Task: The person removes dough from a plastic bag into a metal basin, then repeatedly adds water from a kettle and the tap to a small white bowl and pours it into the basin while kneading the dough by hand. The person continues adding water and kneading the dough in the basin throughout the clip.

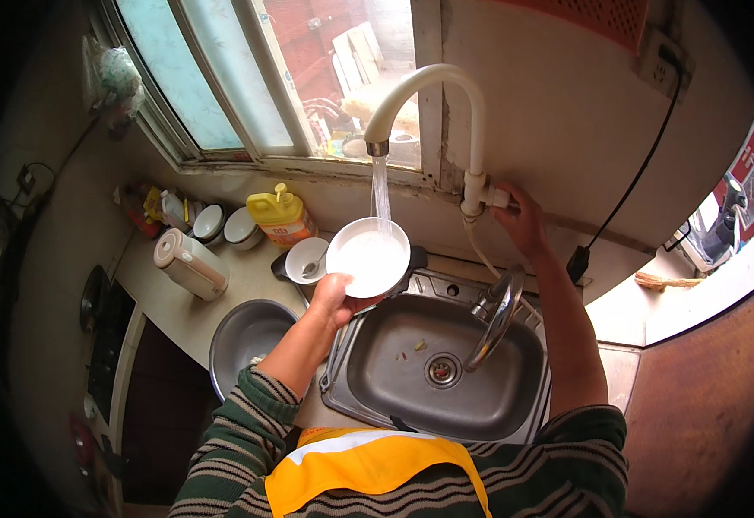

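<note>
Left hand (pixel 335 298) grips a white bowl (pixel 368 257) by its lower rim, thumb on the inside edge, fingers curled behind; bowl is tilted, its mouth facing up and towards the camera. Water stream (pixel 380 192) from the white curved faucet (pixel 429 95) falls straight into the bowl, just above the grip. Bowl sits over the back left corner of the steel sink (pixel 481 393).

Right hand (pixel 522 220) is up on the wall, fingers closed around the faucet valve (pixel 491 197) at the pipe base, well right of the bowl.

Just left of the bowl grip: a second white bowl with a spoon (pixel 306 259). Below-left of it: a metal basin (pixel 247 341) on the counter. Further left: yellow bottle (pixel 280 217), two small bowls (pixel 226 226), a beige jug lying on its side (pixel 189 263). A second, chrome tap (pixel 500 315) arches over the sink below the right hand.
</note>
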### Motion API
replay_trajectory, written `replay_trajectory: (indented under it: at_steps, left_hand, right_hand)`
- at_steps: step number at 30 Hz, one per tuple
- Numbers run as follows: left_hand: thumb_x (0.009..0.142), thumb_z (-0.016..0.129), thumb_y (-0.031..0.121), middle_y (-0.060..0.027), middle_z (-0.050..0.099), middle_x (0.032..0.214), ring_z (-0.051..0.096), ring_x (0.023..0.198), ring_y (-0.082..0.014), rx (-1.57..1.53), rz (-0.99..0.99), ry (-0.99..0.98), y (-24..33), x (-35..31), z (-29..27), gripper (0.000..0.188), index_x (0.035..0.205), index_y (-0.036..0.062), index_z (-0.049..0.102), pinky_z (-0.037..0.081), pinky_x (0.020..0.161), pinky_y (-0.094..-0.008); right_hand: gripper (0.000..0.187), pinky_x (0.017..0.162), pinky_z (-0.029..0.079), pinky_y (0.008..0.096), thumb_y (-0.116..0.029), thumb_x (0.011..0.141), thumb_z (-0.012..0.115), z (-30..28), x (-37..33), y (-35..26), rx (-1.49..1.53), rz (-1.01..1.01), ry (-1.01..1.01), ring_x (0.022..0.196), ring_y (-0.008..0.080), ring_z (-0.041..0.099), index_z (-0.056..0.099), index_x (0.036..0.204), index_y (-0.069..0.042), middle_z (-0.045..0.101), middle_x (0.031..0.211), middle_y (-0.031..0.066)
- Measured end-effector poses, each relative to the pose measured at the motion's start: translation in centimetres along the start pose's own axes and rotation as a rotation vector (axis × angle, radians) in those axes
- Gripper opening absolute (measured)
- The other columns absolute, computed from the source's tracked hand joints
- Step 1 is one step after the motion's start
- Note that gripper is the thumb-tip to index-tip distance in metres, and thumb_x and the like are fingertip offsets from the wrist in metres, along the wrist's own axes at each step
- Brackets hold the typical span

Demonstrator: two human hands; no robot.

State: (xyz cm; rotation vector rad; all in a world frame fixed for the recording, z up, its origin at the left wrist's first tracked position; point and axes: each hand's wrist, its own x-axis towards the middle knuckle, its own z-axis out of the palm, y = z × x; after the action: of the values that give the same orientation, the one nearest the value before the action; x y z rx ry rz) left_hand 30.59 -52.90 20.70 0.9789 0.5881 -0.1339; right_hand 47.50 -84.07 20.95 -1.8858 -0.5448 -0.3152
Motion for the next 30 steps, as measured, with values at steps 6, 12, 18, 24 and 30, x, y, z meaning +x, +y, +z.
replay_trajectory:
  at_steps: [6, 12, 18, 24, 30]
  left_hand:
    - [0.078, 0.039, 0.003, -0.0215, 0.05, 0.124, 0.057, 0.107, -0.0386, 0.008, -0.014, 0.001, 0.0, 0.0, -0.2, 0.057, 0.134, -0.0022, 0.033, 0.053, 0.085, -0.0544]
    - [0.075, 0.04, 0.001, -0.022, 0.048, 0.125, 0.055, 0.108, -0.0402, -0.002, -0.025, -0.009, -0.1, -0.2, -0.2, 0.059, 0.133, -0.0028, 0.032, 0.052, 0.086, -0.0553]
    - [0.068, 0.04, -0.005, -0.0228, 0.048, 0.123, 0.055, 0.107, -0.0404, -0.008, -0.032, -0.056, -0.2, -0.3, -0.4, 0.064, 0.132, -0.0036, 0.032, 0.053, 0.085, -0.0535]
    - [0.069, 0.04, -0.006, -0.0237, 0.049, 0.12, 0.057, 0.105, -0.0404, -0.022, -0.045, -0.034, -0.2, -0.4, -0.4, 0.062, 0.13, -0.0055, 0.034, 0.054, 0.084, -0.0518]
    - [0.07, 0.04, -0.006, -0.0238, 0.05, 0.12, 0.058, 0.102, -0.0402, -0.008, -0.047, -0.043, -0.1, -0.6, -0.2, 0.06, 0.13, -0.0062, 0.034, 0.054, 0.084, -0.0512]
  right_hand:
    - [0.043, 0.085, 0.05, 0.0315, -0.002, 0.077, 0.069, 0.0, 0.0, -0.4, 0.01, 0.006, 0.004, 0.1, 0.0183, 0.06, 0.056, 0.118, -0.005, 0.062, 0.108, 0.009]
    - [0.044, 0.085, 0.05, 0.0315, -0.003, 0.077, 0.068, -0.1, 0.0, -0.6, 0.046, 0.036, -0.021, 0.102, 0.0184, 0.059, 0.055, 0.119, -0.006, 0.06, 0.11, 0.0089]
    - [0.042, 0.085, 0.05, 0.0312, -0.002, 0.078, 0.068, 0.0, -0.1, -0.2, 0.03, 0.019, -0.004, 0.1, 0.0179, 0.06, 0.055, 0.119, -0.006, 0.061, 0.108, 0.0085]
    - [0.043, 0.083, 0.051, 0.0297, 0.0, 0.078, 0.068, 0.2, 0.0, 0.4, 0.057, 0.02, 0.003, 0.098, 0.016, 0.06, 0.055, 0.119, -0.005, 0.061, 0.107, 0.0082]
    - [0.039, 0.08, 0.052, 0.0311, -0.006, 0.082, 0.065, 0.3, 0.0, 0.3, 0.081, 0.011, 0.006, 0.093, 0.0185, 0.062, 0.054, 0.12, -0.005, 0.061, 0.104, 0.0086]
